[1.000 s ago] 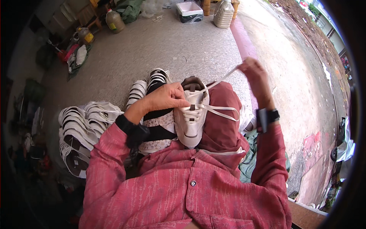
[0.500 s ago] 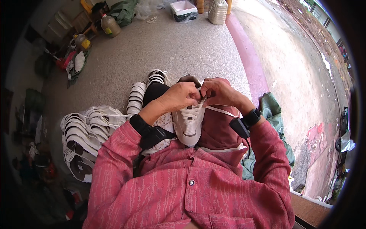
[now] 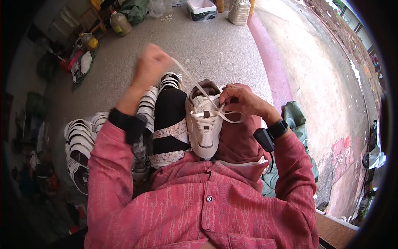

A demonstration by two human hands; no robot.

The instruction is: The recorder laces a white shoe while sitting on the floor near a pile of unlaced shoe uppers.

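Observation:
A white sneaker [image 3: 204, 137] with a brown lining lies between my thighs, its toe toward me and its laces partly threaded. My left hand [image 3: 152, 62], smeared by motion, is raised to the far left, closed on a white shoelace [image 3: 185, 72]. The lace runs taut from that hand down to the sneaker's upper eyelets. My right hand [image 3: 242, 101] stays at the right edge of the sneaker's opening, thumb and finger pinched on that edge. A loose loop of lace hangs below the right fingers.
Stacks of white sneakers with laces [image 3: 78, 139] stand at my left, and another row [image 3: 148, 103] lies beside my leg. Green cloth [image 3: 294, 120] lies at my right. Farther off are a white box [image 3: 202, 9] and plastic jugs [image 3: 239, 12].
My left hand has moved from the sneaker up and to the far left, drawing the shoelace out. My right hand has stayed close to the sneaker's edge.

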